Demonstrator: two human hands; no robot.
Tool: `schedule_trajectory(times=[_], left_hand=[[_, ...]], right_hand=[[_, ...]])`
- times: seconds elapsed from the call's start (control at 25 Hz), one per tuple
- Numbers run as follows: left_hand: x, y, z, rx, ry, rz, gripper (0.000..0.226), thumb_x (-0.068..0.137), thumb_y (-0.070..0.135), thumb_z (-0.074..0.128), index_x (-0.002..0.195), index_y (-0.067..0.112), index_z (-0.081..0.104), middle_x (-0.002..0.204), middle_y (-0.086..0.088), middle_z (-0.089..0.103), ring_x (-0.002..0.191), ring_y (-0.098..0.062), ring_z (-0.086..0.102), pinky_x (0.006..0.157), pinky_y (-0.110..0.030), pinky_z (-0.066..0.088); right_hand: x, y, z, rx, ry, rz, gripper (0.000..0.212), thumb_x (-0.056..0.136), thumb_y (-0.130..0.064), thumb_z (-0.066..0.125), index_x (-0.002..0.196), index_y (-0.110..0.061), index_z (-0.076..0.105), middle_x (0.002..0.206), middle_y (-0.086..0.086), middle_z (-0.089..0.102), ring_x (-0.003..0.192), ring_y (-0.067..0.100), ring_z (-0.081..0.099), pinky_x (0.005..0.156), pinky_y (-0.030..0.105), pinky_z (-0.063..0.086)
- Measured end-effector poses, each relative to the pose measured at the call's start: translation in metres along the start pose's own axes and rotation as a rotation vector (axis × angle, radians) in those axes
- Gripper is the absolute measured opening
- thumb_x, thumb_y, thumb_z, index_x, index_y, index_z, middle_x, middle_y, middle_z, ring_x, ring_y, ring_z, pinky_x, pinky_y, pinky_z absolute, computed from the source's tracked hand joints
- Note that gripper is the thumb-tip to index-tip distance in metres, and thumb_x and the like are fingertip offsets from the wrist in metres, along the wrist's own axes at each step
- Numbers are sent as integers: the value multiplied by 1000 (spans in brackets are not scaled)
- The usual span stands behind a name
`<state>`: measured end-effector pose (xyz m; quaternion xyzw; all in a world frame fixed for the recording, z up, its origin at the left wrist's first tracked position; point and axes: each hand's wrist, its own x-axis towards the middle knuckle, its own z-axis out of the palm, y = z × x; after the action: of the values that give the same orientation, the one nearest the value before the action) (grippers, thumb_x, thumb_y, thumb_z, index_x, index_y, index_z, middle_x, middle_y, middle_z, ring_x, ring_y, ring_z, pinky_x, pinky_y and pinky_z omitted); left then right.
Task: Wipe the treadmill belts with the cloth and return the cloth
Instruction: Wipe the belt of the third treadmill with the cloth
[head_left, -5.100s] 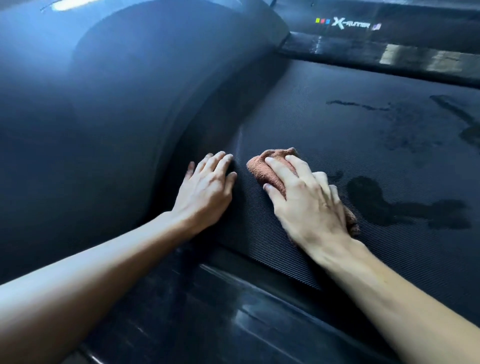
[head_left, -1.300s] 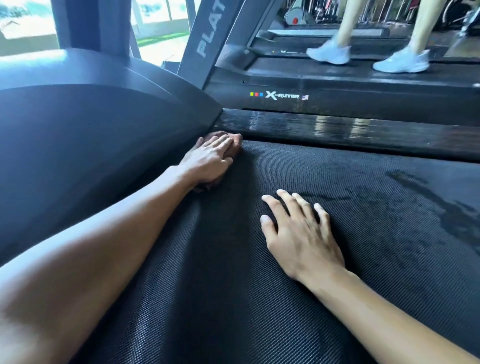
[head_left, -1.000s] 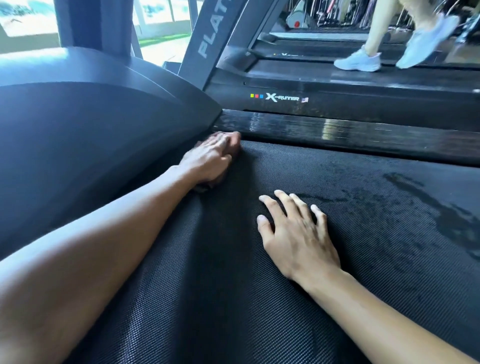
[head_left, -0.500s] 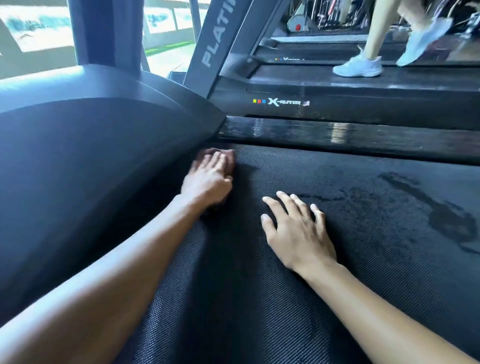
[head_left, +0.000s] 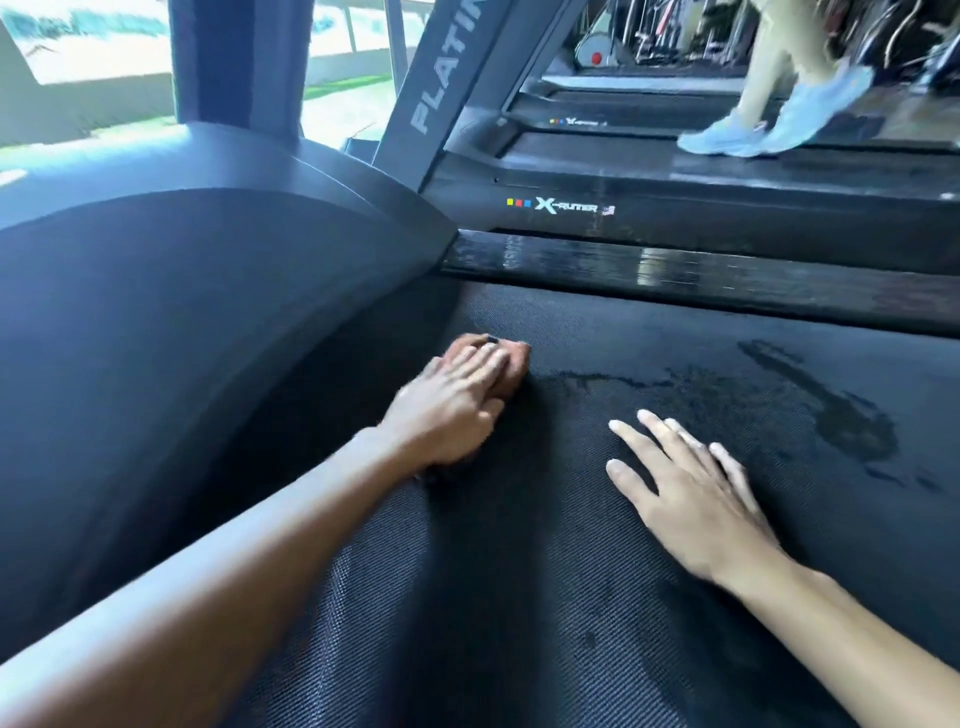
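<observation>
Wiping looks about mid-way, by my read. The cloth (head_left: 511, 371) is down on the treadmill belt (head_left: 519, 597) at its front end, close to the curved motor cover (head_left: 182, 338), w/ the left hand (head_left: 452, 410) pressing on top of it. Cloth is brownish, bunched and mostly hidden under the hand; only its far edge shows past the fingertips. Fingers look laid flat over it rather than pinching, tho motion blur there makes that hard to call. Right hand (head_left: 696, 499) lies flat on the belt, fingers spread, holding nothing. It sits apart from the cloth and nearer the camera, prob. bracing.

Done vs left: dark wet marks (head_left: 852, 415) lie on the belt to the right of both hands, short of the glossy side rail (head_left: 675, 275), so that stretch reads as not yet wiped dry. Belt nearer the camera looks even and dry. The next treadmill (head_left: 675, 182), beyond the rail, has someone's shoes (head_left: 769, 130) on it; can't judge its belt from here. Returning the cloth isn't begun: it's on the belt under the left palm, and no drop-off spot is in view.
</observation>
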<state>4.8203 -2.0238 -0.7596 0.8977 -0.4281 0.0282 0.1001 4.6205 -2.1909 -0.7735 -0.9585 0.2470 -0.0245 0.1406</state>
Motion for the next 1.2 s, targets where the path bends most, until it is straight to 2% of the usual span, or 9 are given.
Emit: schedule_trajectory(times=[0.12, 0.32, 0.48, 0.52, 0.68, 0.84, 1.04, 1.16, 1.2], left_hand=[[5, -44, -15, 31, -40, -329, 63, 100, 37, 32, 155, 23, 6, 162, 8, -1, 148, -8, -4, 121, -37, -1], [-42, -1, 3, 45, -38, 59, 64, 98, 42, 32, 155, 26, 6, 162, 11, -2, 147, -5, -7, 121, -36, 1], [-36, -39, -17, 38, -29, -333, 62, 101, 39, 32, 155, 26, 5, 161, 13, -3, 147, -5, -7, 120, -35, -2], [-37, -27, -16, 34, -30, -324, 62, 100, 40, 30, 155, 26, 4, 161, 12, -4, 147, -6, -7, 120, -35, -3], [-70, 11, 0, 36, -51, 6, 69, 91, 53, 17, 154, 30, 4, 160, 16, -5, 146, -2, -10, 120, -33, -2], [-58, -26, -20, 28, -39, -308, 62, 101, 41, 32, 155, 27, 4, 161, 13, -4, 147, -4, -9, 120, -34, -2], [-84, 10, -3, 33, -77, 21, 70, 91, 54, 21, 154, 29, 6, 160, 15, -4, 147, -4, -9, 121, -37, 3], [-65, -20, -20, 4, -31, -299, 62, 99, 42, 32, 155, 26, 9, 162, 12, -1, 147, -5, -7, 121, -37, 0], [-65, -13, -20, 18, -29, -321, 62, 99, 40, 32, 155, 26, 7, 162, 12, -1, 148, -5, -7, 120, -37, -1]], right_hand=[[2, -3, 8, -2, 45, -4, 53, 98, -57, 23, 150, -48, 16, 162, -18, 2, 148, 3, -2, 119, 39, -6], [2, -2, 7, -12, 55, 12, 52, 98, -55, 27, 149, -47, 20, 162, -16, 6, 148, 4, 1, 119, 40, -5], [0, -3, 8, -2, 91, 7, 52, 98, -56, 29, 149, -46, 23, 162, -15, 10, 148, 6, 5, 119, 41, -1], [1, -3, 8, -7, 101, 6, 52, 98, -56, 29, 148, -47, 24, 161, -15, 11, 148, 7, 6, 119, 41, 0], [2, -1, 10, -15, 108, 7, 52, 97, -56, 29, 148, -46, 25, 161, -15, 13, 147, 8, 8, 119, 42, 1], [3, 0, 10, -23, 110, 3, 52, 97, -56, 30, 148, -46, 26, 161, -13, 15, 147, 9, 10, 119, 43, 3], [2, -1, 9, -29, 127, 1, 52, 98, -56, 30, 148, -45, 27, 161, -12, 16, 148, 10, 11, 119, 44, 4], [4, -1, 12, -41, 137, -5, 51, 97, -55, 30, 148, -45, 28, 161, -11, 17, 147, 11, 12, 119, 44, 4], [4, 0, 12, -48, 138, -2, 52, 97, -56, 30, 147, -45, 28, 161, -11, 18, 147, 11, 12, 119, 44, 4]])
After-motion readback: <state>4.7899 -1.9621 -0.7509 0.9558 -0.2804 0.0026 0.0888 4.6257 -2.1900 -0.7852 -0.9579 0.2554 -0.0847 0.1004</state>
